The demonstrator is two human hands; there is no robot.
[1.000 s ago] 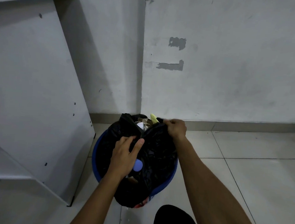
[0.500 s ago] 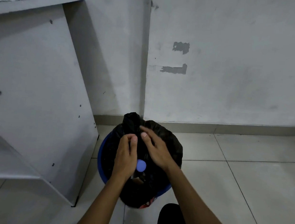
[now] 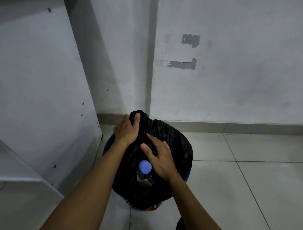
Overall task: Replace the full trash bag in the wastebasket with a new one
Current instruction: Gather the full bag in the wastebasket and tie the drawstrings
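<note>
Most of the blue bin [image 3: 106, 147] is hidden: only slivers of its rim show at the left and at the near right, the rest covered by the black bag [image 3: 173, 143] and both forearms. What fills the bag is hard to make out in the dim light; a bottle with a pale blue cap [image 3: 145, 166] pokes up through a gap near the middle, with dark scraps below it, and a red and white bit of something [image 3: 153, 208] shows at the near edge, too small to identify. A dark shape at the bottom edge of the frame is cut off and cannot be told. The bin stands on the tiled floor [image 3: 251, 177] in a corner, close to the grey wall [image 3: 240, 76] with its two darker patches, and just right of a leaning grey panel [image 3: 31, 87] that crowds its left side. The bag sits upright in the bin, its gathered neck pointing up and toward the far wall. The left hand [image 3: 127, 129] grips that bunched neck at the far left, fingers and thumb curled round the plastic. The right hand [image 3: 160, 157] lies spread on top of the bag near the middle, fingers fairly straight and apart, thumb pointing left, just beside the cap.
</note>
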